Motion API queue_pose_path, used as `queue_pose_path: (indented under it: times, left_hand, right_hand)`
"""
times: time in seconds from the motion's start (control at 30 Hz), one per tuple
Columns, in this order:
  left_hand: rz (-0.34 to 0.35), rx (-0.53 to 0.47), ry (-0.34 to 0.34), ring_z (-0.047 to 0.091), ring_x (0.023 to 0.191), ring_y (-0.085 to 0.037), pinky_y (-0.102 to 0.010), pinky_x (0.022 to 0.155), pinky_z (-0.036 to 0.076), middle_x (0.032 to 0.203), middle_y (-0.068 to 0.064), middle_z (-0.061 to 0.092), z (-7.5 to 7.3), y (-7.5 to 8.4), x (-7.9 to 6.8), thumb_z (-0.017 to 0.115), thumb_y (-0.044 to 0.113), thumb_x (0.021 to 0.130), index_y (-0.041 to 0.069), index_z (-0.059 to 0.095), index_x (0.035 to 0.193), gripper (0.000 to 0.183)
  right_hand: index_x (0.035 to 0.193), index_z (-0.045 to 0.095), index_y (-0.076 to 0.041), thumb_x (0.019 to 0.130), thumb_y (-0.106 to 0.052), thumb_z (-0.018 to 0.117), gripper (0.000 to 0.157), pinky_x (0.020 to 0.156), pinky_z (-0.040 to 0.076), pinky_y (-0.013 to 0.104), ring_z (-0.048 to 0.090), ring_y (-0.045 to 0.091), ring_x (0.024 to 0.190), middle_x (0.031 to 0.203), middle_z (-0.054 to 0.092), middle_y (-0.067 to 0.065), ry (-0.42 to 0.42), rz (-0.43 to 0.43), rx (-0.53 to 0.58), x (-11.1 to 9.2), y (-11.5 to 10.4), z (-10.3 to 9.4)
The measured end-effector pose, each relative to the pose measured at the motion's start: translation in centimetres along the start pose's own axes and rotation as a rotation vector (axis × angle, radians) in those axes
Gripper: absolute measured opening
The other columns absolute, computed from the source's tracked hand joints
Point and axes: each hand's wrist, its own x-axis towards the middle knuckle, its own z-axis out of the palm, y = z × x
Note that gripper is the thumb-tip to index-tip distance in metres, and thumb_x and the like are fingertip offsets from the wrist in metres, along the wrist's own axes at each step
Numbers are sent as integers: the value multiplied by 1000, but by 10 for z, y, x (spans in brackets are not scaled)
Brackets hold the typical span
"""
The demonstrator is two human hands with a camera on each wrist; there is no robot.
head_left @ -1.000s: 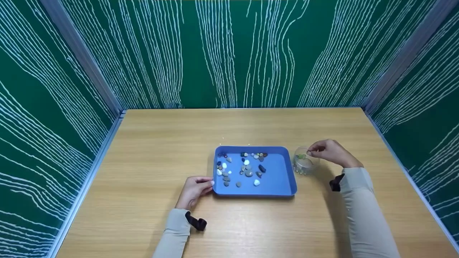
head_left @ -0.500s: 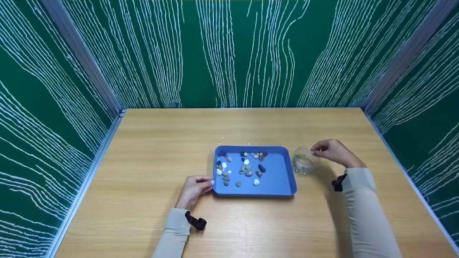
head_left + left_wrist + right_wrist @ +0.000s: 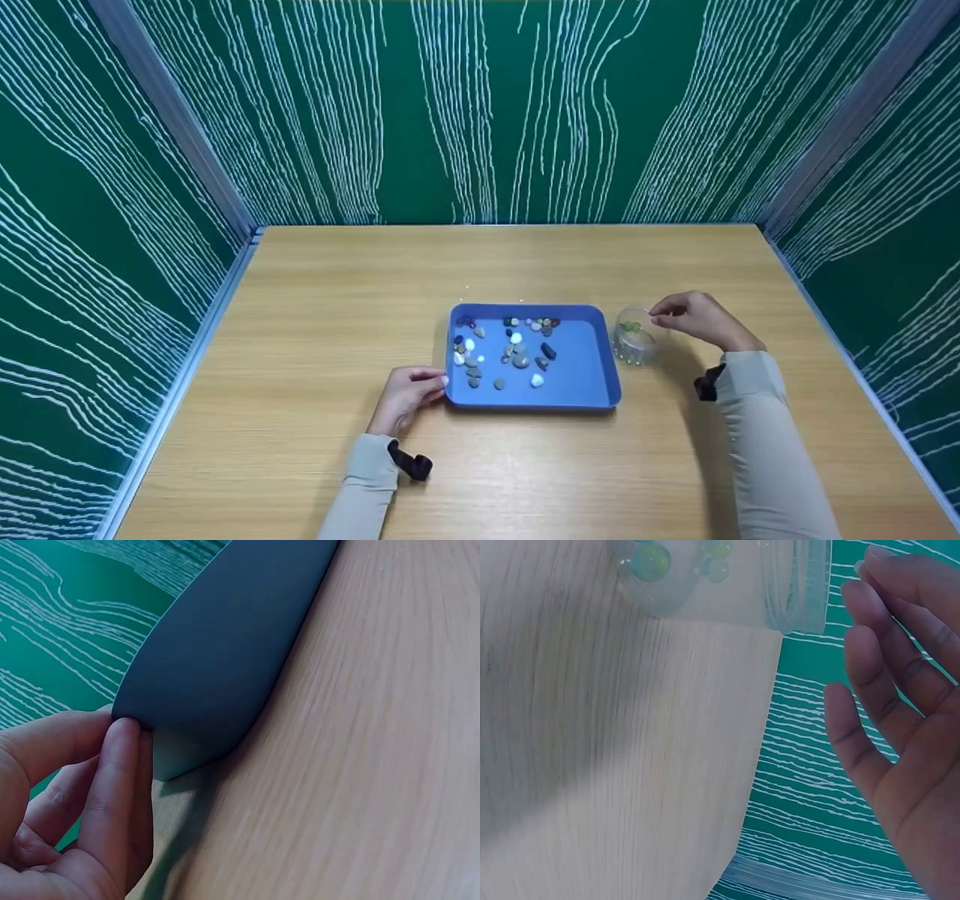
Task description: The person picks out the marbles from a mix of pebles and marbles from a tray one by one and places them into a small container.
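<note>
A blue tray (image 3: 577, 367) with stones in it lies on the table. My left hand (image 3: 409, 397) pinches the tray's left rim near its front corner; in the left wrist view, thumb and fingers meet at the tray wall (image 3: 210, 645). To the tray's right stands a clear jar (image 3: 635, 341), with green and clear balls (image 3: 651, 562) inside. My right hand (image 3: 694, 319) is just above the jar's rim, on its right side. Between its thumb and index fingertips shows a small pale translucent bead (image 3: 859, 568), mostly hidden. The other fingers of that hand are loosely bent.
Several grey, white and dark stones (image 3: 520, 360) lie in the tray's left and middle, with small coloured ones along its back wall. Tiny pale bits (image 3: 466, 286) lie on the wooden table (image 3: 337, 300) behind it. Green patterned panels (image 3: 450, 112) enclose the table's back and sides.
My right hand has shifted slightly right, from over the jar's mouth to its right rim, then stayed there. The left hand and the tray have not moved.
</note>
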Motion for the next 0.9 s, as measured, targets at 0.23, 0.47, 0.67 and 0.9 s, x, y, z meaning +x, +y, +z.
queue_pose_path:
  times: [0.23,0.47,0.67,0.9]
  left_hand:
    - [-3,-1,16,66,72,-10,-22,72,60,85,-5,67,0,-1,1,69,-9,81,-20,60,111,33]
    - [-8,9,7,67,74,-11,-22,74,60,87,-8,68,-1,-1,2,69,-7,82,-18,61,112,33]
    - [-10,17,8,67,74,-12,-22,73,60,88,-10,68,-1,0,2,69,-7,82,-18,61,111,32]
    - [-20,28,11,67,76,-12,-23,75,60,92,-12,69,-1,0,2,68,-7,82,-16,63,111,30]
  right_hand:
    - [112,68,-1,94,-24,62,29,76,52,27,60,21,89,107,68,15,9,1,4,1,-2,0]
    - [114,68,-2,94,-26,61,31,81,54,33,60,24,92,110,67,15,3,8,3,2,-3,1]
    - [116,67,-6,95,-27,60,31,82,53,33,57,26,95,112,66,15,-4,35,21,7,-10,4]
    - [115,68,-7,95,-26,59,28,82,51,31,56,26,97,111,66,13,5,7,43,15,-19,8]
